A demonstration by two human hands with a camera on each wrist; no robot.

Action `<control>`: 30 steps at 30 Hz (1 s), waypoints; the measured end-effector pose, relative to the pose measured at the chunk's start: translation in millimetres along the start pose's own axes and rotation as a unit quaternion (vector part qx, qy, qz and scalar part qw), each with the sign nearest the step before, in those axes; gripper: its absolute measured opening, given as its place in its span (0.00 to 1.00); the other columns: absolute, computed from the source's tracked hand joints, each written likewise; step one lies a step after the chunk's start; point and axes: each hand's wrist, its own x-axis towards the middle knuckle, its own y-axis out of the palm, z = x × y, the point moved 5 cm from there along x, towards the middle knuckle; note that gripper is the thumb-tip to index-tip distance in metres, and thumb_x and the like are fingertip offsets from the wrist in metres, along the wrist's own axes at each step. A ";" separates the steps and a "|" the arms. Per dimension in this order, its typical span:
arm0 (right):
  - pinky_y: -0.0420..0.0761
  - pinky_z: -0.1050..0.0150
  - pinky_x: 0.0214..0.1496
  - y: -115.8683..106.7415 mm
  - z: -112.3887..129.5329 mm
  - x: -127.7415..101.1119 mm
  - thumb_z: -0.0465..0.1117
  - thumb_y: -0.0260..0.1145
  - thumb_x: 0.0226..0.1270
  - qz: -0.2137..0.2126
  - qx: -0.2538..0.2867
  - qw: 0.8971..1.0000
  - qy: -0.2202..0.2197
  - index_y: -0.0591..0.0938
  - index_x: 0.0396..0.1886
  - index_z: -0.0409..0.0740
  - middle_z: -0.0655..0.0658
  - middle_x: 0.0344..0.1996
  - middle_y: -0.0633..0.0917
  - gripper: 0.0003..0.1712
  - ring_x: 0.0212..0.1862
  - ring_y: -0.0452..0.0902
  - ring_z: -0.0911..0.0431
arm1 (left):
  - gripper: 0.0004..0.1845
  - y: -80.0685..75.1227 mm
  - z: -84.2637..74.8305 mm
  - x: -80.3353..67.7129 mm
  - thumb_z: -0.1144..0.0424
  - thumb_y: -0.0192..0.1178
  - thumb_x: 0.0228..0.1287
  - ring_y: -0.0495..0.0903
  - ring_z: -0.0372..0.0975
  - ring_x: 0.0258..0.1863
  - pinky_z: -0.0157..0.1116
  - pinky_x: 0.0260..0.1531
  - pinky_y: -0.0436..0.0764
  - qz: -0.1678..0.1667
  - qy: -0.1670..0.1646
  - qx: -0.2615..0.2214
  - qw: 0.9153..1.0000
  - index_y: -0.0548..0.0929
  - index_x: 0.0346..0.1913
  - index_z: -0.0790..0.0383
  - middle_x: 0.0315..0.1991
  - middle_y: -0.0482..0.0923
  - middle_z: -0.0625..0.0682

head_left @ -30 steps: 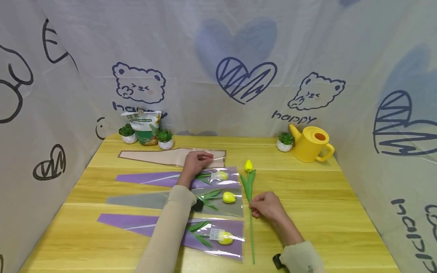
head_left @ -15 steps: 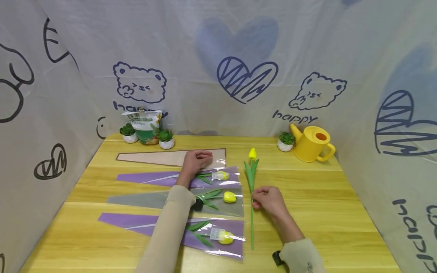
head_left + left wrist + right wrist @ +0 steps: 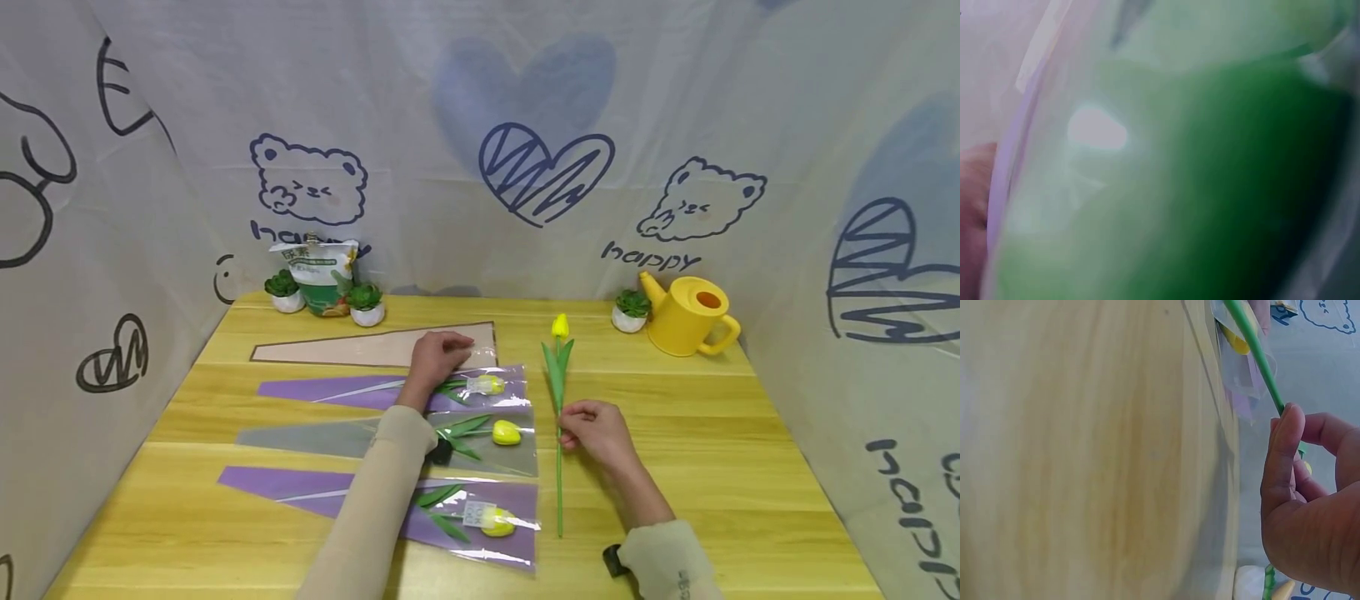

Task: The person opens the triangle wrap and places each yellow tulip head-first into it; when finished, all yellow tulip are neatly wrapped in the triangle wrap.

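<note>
Between the two hands, on the wooden table [image 3: 675, 433], lies the open mouth of a pale beige sleeve [image 3: 360, 348]. The left hand [image 3: 437, 356] rests on that mouth with its fingers curved down against the film; whether they pinch it or merely press it cannot be told, and the left wrist view shows only a green blur. The right hand [image 3: 596, 432] pinches the green stem of a yellow tulip [image 3: 558, 392] between thumb and fingers, with the bloom pointing away from the person and the lower stem trailing toward them, seemingly lifted slightly off the table. Just on the near side of the left hand lie three filled sleeves: a purple one [image 3: 390, 392], a grey one [image 3: 390, 437] and a second purple one [image 3: 397, 504], each holding a yellow tulip. Beyond the right hand stand a yellow watering can [image 3: 690, 317] and a small potted plant [image 3: 628, 310]. Several risks follow from this arrangement. The thin stem may rotate or slip in a light pinch, letting the bloom droop. The leaves may catch on the edge of the sleeve mouth and crumple the film. The left forearm, lying across the filled sleeves, may drag them out of line if it shifts.
</note>
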 end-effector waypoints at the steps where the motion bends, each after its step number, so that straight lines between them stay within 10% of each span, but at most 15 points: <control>1: 0.85 0.66 0.28 -0.2 0.2 -0.1 0.26 0.66 0.66 0.002 -0.001 1.000 -0.002 0.82 0.45 0.22 0.40 0.27 0.86 0.11 0.23 0.82 0.58 | 0.10 0.0 -0.5 -0.2 0.66 0.71 0.65 0.88 0.49 0.50 0.47 0.59 0.81 -0.006 -0.004 -0.003 1.000 0.91 0.49 0.61 0.49 0.90 0.55; 11: 0.84 0.67 0.27 -2.2 1.0 -1.1 0.27 0.68 0.66 0.006 -0.004 1.000 -0.005 0.82 0.46 0.21 0.41 0.26 0.86 0.12 0.23 0.81 0.59 | 0.05 1.3 1.0 1.2 0.67 0.71 0.65 0.89 0.47 0.40 0.42 0.47 0.85 -0.033 -0.006 -0.005 0.999 0.92 0.42 0.62 0.41 0.91 0.55; 17: 0.85 0.66 0.28 -5.9 4.8 -0.1 0.27 0.68 0.66 -0.004 -0.006 1.000 -0.017 0.82 0.46 0.21 0.44 0.24 0.87 0.12 0.23 0.82 0.59 | 0.10 -3.0 8.6 -0.3 0.68 0.71 0.65 0.86 0.43 0.39 0.33 0.43 0.83 -0.046 -0.020 -0.105 0.993 0.90 0.48 0.63 0.42 0.90 0.59; 30: 0.87 0.69 0.32 -28.2 46.5 4.9 0.27 0.66 0.68 -0.105 0.069 0.989 -0.079 0.80 0.45 0.23 0.52 0.22 0.88 0.10 0.23 0.85 0.63 | 0.13 -10.0 11.1 -3.8 0.66 0.68 0.69 0.85 0.40 0.43 0.29 0.45 0.80 -0.033 -0.034 -0.179 0.983 0.88 0.54 0.62 0.48 0.88 0.60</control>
